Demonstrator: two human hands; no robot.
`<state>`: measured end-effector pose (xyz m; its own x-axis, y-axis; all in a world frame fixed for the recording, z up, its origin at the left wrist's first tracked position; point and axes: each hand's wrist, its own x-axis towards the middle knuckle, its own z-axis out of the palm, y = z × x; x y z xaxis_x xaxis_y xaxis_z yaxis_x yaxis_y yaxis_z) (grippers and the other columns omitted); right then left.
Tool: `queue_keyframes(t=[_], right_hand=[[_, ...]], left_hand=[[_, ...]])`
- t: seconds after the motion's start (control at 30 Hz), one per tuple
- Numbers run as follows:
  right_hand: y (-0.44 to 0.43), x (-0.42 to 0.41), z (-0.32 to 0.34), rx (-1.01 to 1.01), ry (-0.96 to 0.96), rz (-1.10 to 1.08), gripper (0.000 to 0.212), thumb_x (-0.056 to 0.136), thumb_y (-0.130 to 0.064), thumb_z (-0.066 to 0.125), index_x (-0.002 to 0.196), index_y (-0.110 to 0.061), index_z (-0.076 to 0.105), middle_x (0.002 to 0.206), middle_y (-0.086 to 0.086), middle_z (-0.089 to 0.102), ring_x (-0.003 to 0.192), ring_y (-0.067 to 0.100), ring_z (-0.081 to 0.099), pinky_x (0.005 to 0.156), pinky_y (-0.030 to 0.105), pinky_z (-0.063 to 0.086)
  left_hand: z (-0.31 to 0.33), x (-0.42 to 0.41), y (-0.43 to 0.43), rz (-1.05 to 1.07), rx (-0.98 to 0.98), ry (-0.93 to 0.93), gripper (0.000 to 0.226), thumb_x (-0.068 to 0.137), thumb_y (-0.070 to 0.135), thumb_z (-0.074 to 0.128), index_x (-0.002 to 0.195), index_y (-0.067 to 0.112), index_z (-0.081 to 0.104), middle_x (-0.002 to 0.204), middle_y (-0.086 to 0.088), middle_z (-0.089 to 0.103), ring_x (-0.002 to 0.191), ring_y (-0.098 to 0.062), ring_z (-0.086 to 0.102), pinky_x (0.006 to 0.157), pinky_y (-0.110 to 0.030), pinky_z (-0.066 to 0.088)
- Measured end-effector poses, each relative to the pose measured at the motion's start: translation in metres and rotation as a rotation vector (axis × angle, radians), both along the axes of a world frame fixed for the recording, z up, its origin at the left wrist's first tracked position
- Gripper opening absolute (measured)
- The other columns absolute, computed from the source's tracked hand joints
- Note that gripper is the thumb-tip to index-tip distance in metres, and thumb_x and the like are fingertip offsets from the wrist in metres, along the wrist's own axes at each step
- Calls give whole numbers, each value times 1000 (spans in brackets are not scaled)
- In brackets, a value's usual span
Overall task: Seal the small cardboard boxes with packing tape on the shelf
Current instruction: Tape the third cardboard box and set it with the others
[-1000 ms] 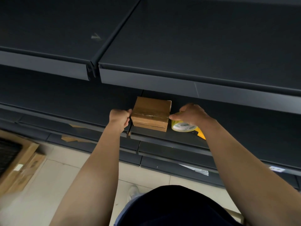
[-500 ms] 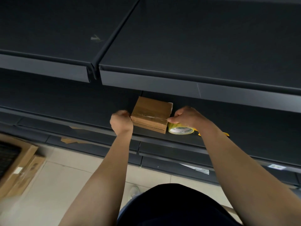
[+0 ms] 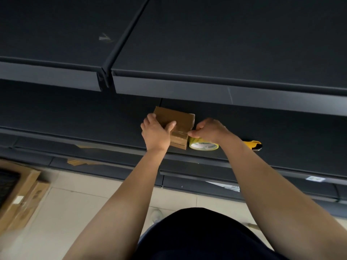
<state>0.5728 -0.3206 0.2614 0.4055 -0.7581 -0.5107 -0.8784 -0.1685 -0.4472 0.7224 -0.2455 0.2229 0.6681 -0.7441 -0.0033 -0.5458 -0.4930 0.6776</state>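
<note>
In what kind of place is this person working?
Probably a shop or stockroom being set up: long dark metal shelves in tiers, mostly bare; flat cardboard cartons on the tiled floor; and a small cardboard box being sealed from a tape roll.

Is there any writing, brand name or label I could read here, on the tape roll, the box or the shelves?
No text here can be read.
Tape roll: green print around its white inner ring, too blurred to read.
Sticker on the lower shelf edge, right: small print, too small to read.
White label on the large carton on the floor, left: blurred.
Small cardboard box: no print visible.
</note>
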Motion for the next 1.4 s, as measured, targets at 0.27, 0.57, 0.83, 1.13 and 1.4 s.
queue_keyframes(t=[0.27, 0.57, 0.83, 1.13, 1.4], right_hand=[[7, 4, 1, -10, 13, -17, 32, 89, -44, 60, 90, -14, 71, 85, 1, 63, 92, 20, 59, 96, 42, 44], [15, 5, -1, -25, 36, -49, 38, 89, -55, 55, 85, -20, 67, 89, -1, 64, 98, 21, 60, 98, 44, 43], [25, 11, 60, -9, -318, -37, 66, 86, -65, 50, 79, -2, 68, 72, 7, 68, 70, 16, 65, 69, 26, 44], [35, 39, 69, 22, -446, -63, 55, 81, -63, 59, 82, -10, 72, 70, 0, 71, 65, 11, 63, 76, 27, 48], [43, 2, 60, 105, -380, -83, 65, 84, -65, 52, 76, -3, 70, 71, 9, 69, 70, 11, 63, 72, 19, 40]], left_hand=[[-4, -10, 15, -215, 257, -324, 127, 61, 90, 34, 148, -1, 18, 152, -23, 17, 139, -39, 18, 117, -48, 14], [17, -12, 7, -335, 494, -273, 130, 67, 80, 54, 149, -5, 1, 155, -29, -5, 143, -45, -3, 118, -52, 1], [41, 33, 10, -236, 289, 346, 74, 63, 61, 61, 121, 16, 58, 119, -7, 59, 107, -24, 56, 82, -34, 48], [39, 38, 17, -336, 18, 489, 40, 95, 45, 46, 123, 20, 59, 105, 0, 65, 94, -14, 62, 78, -28, 50], [31, 39, 0, -493, 55, 196, 48, 96, 49, 43, 133, 20, 53, 122, -6, 59, 117, -26, 54, 97, -41, 47]])
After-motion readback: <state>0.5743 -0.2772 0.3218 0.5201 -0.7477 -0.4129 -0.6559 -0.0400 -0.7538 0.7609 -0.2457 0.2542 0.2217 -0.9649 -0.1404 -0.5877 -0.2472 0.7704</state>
